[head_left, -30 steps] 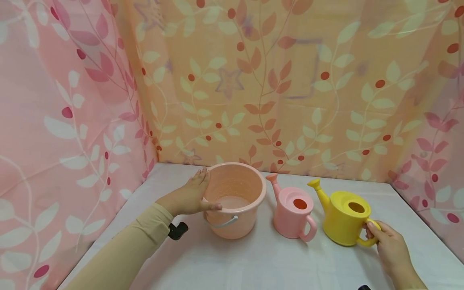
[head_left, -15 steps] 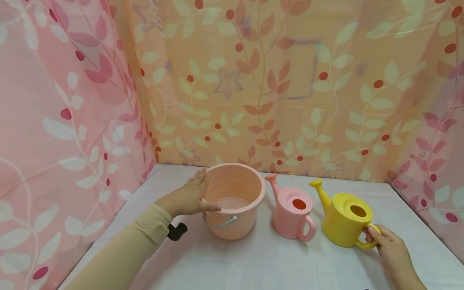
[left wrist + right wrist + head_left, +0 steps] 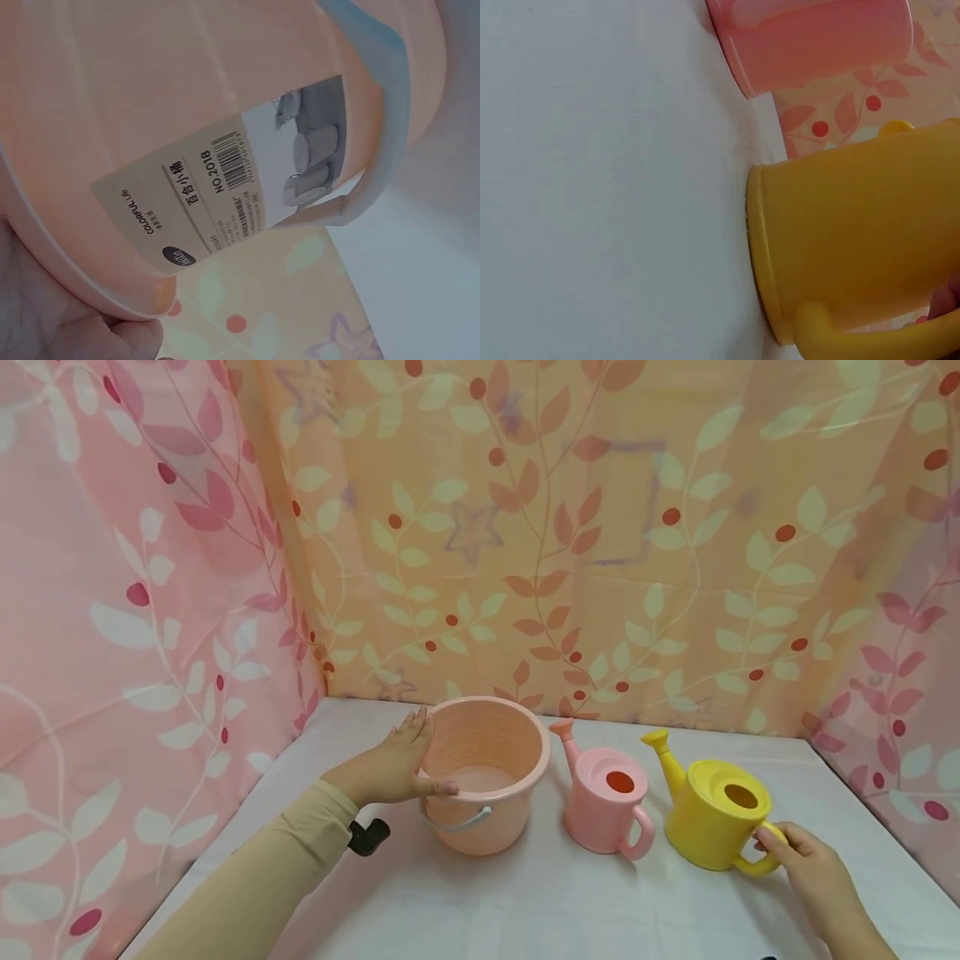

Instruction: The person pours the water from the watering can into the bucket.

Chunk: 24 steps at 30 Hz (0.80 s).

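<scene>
A peach plastic bucket [image 3: 486,822] stands upright on the table. My left hand [image 3: 390,768] rests on its left rim, fingers fairly straight and the thumb lying along the front edge. In the left wrist view, a paper label [image 3: 225,180] and the pale bucket handle [image 3: 390,97] show on the wall beside that hand [image 3: 45,315]. At the right, a yellow watering can [image 3: 708,822] stands with its spout toward the back left. My right hand [image 3: 817,872] pinches its handle between thumb and fingers. Only a fingertip of it shows in the right wrist view.
Between bucket and yellow can stands a pink watering can [image 3: 596,818], close to both. White cloth covers the table [image 3: 525,910]. Leaf-patterned curtains [image 3: 540,527] rise at the back and both sides. A black wrist camera [image 3: 369,837] sits below my left wrist.
The yellow watering can has turned slightly, its handle shifting a little toward me along with my right hand. The left hand, bucket and pink can have stayed put.
</scene>
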Available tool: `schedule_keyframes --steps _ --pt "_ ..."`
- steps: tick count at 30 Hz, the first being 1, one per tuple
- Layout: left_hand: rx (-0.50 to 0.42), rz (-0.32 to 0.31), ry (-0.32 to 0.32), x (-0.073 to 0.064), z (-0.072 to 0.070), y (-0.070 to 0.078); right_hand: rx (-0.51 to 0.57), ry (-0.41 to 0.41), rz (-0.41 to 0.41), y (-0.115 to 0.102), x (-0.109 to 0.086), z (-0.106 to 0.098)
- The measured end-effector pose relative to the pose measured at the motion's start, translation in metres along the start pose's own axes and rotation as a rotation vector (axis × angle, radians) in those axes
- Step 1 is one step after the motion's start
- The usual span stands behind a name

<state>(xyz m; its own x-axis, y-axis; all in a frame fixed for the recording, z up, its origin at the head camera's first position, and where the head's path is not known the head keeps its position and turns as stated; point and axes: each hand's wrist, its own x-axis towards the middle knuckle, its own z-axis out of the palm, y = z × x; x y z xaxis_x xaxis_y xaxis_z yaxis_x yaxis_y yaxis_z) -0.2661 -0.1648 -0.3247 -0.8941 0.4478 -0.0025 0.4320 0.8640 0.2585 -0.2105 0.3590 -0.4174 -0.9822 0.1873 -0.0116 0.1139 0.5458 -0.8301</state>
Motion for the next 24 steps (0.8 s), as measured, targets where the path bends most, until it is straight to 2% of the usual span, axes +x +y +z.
schedule_keyframes --steps 7,10,17,24 --pt "0.017 -0.007 -0.012 0.003 0.001 0.001 -0.002 0.074 -0.029 -0.005 0.003 -0.021" --pt "0.027 -0.017 -0.016 0.005 0.0 0.002 -0.053 0.096 -0.058 -0.011 0.007 -0.032" --pt "0.059 -0.037 -0.022 0.005 -0.006 0.005 -0.273 0.106 -0.306 -0.045 0.014 -0.048" --pt "0.094 -0.031 0.001 0.001 -0.012 0.003 -0.485 0.125 -0.481 -0.092 0.012 -0.042"
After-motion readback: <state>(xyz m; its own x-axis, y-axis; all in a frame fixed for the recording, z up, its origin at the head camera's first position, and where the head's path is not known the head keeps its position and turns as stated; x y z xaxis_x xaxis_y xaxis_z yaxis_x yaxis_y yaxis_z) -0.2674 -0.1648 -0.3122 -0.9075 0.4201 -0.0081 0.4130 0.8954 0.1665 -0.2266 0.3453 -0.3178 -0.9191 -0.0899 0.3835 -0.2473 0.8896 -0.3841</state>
